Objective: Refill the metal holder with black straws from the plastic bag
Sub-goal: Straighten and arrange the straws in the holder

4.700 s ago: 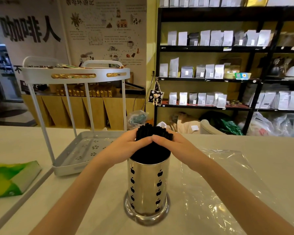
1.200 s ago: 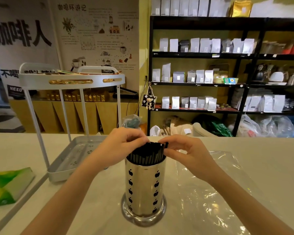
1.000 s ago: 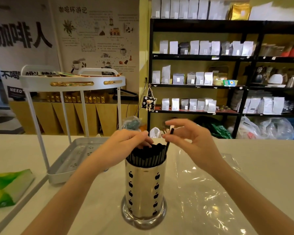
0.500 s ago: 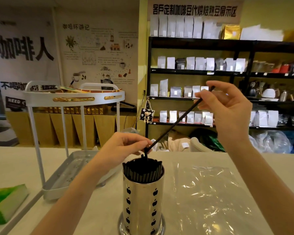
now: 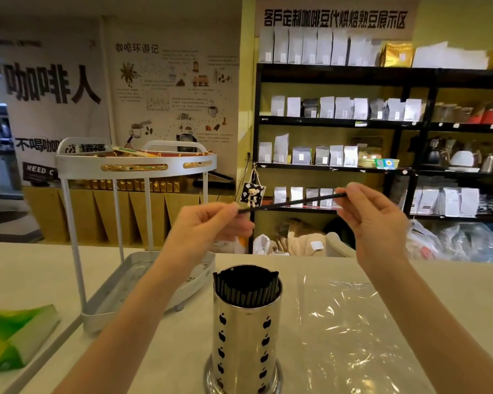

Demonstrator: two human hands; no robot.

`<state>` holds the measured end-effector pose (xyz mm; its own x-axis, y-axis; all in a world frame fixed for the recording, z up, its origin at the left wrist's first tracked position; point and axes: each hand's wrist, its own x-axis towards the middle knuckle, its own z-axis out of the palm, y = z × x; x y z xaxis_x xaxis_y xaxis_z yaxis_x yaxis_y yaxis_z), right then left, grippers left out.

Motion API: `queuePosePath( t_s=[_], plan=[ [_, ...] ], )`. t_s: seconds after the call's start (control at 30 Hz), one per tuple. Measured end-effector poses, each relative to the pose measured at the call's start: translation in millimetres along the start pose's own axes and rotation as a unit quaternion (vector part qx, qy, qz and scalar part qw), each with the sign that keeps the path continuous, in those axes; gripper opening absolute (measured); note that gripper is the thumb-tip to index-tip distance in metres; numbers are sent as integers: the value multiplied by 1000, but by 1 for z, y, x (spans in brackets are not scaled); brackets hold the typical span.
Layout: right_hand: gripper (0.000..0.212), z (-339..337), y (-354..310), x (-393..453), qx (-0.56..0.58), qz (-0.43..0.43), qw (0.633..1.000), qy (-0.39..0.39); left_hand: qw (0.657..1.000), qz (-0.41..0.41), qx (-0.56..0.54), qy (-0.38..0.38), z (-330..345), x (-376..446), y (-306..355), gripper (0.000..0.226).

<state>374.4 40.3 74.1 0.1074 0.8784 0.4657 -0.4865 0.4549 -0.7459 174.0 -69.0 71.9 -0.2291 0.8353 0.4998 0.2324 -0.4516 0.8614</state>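
Both forearms bare, entering from the lower frame edge and converging upward. Left forearm rises from about 7 o'clock toward frame centre; right forearm rises from about 5 o'clock.

Left hand (image 5: 208,226): raised, fingers curled inward, thumb and fingertips pinched together on the hand's right side, closed on one end of a single black straw (image 5: 292,202).

Right hand (image 5: 377,223): raised slightly higher, back of hand toward camera, thumb and forefinger pinched on the straw's other end at the hand's 10 o'clock; remaining fingers loosely curled.

Hands well apart, level with each other apart from a small rightward rise.
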Motion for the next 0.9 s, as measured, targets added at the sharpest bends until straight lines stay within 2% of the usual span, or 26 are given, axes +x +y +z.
queuePosePath(
  t_s=[0.07, 0.17, 0.23, 0.3, 0.4, 0.53, 0.67, 0.73, 0.9],
  plan=[
    [5, -3, 9, -6, -33, 24, 998, -37, 996, 25, -3, 91, -6, 3, 7, 18],
    [11, -3, 23, -18, -120, 40, 982, -141, 973, 94, 30, 207, -18, 10, 19, 13],
    [11, 0, 33, -28, -179, 37, 958, -220, 957, 138, 53, 248, -24, 14, 26, 12],
    [10, 5, 41, -39, -238, 29, 922, -303, 944, 185, 89, 258, -25, 15, 32, 17],
    [17, 12, 49, -51, -273, 32, 886, -374, 928, 256, 167, 211, -22, 13, 38, 15],
    [34, 14, 47, -56, -273, 40, 881, -384, 921, 282, 254, 90, -13, 2, 36, 19],
    [39, 7, 41, -58, -277, 21, 879, -388, 906, 289, 310, 5, -4, -9, 20, 18],
    [37, 0, 35, -59, -269, -1, 880, -392, 906, 274, 321, -29, 0, -15, 9, 20],
    [13, -15, 28, -60, -276, -73, 872, -398, 921, 192, 332, -68, 8, -26, -16, 17]
  ],
)
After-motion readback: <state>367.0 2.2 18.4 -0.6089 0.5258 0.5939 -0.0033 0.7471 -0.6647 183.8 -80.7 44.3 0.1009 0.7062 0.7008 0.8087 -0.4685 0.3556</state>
